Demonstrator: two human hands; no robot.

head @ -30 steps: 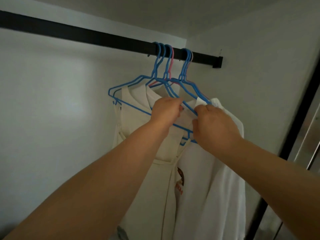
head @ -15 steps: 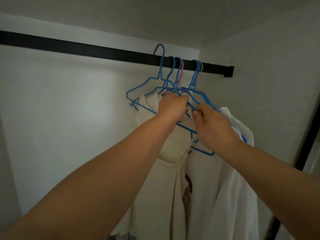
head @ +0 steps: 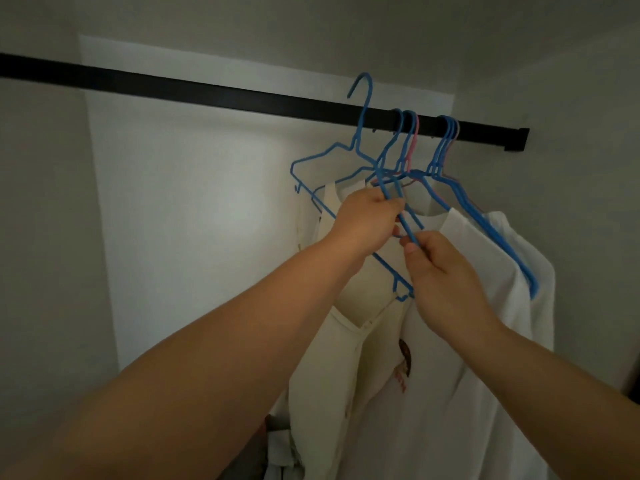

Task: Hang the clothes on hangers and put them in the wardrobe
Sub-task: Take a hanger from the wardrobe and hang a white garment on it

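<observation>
Head view: my left hand [head: 363, 223] grips wires of empty blue hanger [head: 325, 159], its hook lifted clear above black rail [head: 207, 91]. Right hand [head: 441, 271] pinches neighbouring hanger wire just beside left grip. White clothes [head: 478, 341] hang below both grips. I judge step as freeing one hanger; next needs untangling, then pulling out.

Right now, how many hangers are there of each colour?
Blue hangers: 5, one lifted off the rail
Pink hangers: 2, the right one faint
Total: 7
</observation>
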